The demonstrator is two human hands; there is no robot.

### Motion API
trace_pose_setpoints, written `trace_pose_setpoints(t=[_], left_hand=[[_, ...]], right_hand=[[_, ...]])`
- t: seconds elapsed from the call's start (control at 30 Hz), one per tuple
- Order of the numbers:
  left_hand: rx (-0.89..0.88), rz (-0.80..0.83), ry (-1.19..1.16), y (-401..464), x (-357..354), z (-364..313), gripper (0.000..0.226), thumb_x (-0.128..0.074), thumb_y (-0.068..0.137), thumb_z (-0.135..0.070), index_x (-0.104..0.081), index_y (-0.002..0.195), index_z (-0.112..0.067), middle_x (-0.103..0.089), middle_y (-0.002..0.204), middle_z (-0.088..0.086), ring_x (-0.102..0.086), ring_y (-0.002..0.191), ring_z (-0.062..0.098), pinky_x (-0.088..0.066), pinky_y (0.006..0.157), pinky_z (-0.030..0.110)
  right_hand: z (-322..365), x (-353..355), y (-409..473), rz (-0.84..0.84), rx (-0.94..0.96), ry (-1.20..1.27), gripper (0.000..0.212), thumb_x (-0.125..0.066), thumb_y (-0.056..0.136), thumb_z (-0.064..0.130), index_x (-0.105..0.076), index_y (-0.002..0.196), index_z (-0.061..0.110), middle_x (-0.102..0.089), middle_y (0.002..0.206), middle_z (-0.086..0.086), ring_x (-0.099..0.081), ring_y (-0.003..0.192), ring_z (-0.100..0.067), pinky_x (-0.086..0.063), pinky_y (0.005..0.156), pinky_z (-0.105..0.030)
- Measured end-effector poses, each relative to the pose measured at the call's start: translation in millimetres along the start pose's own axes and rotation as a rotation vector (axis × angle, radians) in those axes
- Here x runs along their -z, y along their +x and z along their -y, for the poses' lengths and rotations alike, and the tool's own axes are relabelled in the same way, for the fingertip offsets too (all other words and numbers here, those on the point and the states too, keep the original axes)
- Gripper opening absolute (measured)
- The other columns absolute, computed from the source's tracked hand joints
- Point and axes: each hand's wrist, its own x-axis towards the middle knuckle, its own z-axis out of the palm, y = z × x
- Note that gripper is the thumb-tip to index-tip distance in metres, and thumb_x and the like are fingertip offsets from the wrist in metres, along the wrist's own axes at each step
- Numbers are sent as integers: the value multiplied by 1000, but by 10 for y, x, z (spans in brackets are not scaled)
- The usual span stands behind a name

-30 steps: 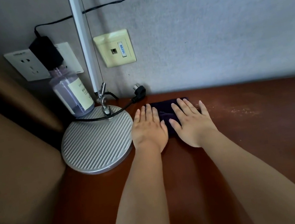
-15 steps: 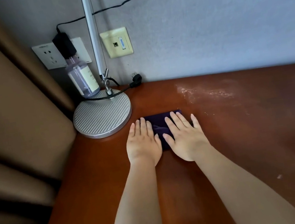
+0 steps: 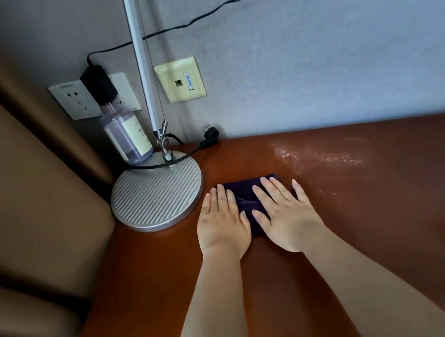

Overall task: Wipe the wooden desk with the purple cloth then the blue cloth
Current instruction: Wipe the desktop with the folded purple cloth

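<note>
Both hands lie flat, side by side, on the purple cloth [image 3: 246, 199], which is spread on the reddish-brown wooden table [image 3: 389, 228] a little in from the wall. The left hand [image 3: 222, 224] has its fingers straight and close together, palm down; it covers the cloth's left part, so that only a strip of dark fabric shows past its fingertips and along its thumb side. The right hand [image 3: 286, 216] is likewise open, its fingers straight and slightly spread, pressing on the right part of the cloth; a thin edge of fabric shows to the right of its little finger. Neither hand curls round the cloth: they press it down with flat palms. Between the two hands the cloth is rumpled into a small fold.

Just left of the left hand, very close to its little finger, stands the round ribbed grey lamp base [image 3: 158, 197], with the lamp's pole [image 3: 142, 63] rising from its far edge. Behind the base, against the wall, stands a clear bottle [image 3: 128, 137] of pale purple liquid with a label. A black plug [image 3: 211, 137] lies on the table at the wall, its cable running across the base. A trail of pale dust [image 3: 320, 158] marks the table to the right of the cloth, near the right hand's fingertips. On the wall are a white socket plate [image 3: 75, 100] with a black adapter [image 3: 98, 83] and a yellowish data socket [image 3: 180, 80].
</note>
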Motion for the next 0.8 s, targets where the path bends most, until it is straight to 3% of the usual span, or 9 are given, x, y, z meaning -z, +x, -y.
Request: trace_pose_setpoints(t=[0.47,0.8], left_hand=[[-39,-45,-24,1326,186,79,59,-6,103,-35,8,151,-3,9,161,15,8,149,24,8,120,36],[-34,-36,-39,1375,225,20,58,-7,103,-33,6,152,-3,8,161,15,7,149,23,8,120,35]], right_hand=[[-382,197,1169,4,-94,13,58,-12,102,48,1,154,26,10,161,5,15,146,-8,13,117,-41],[-426,188,1185,2,-130,14,59,-11,101,48,2,154,23,11,161,3,14,146,-9,13,117,-42]])
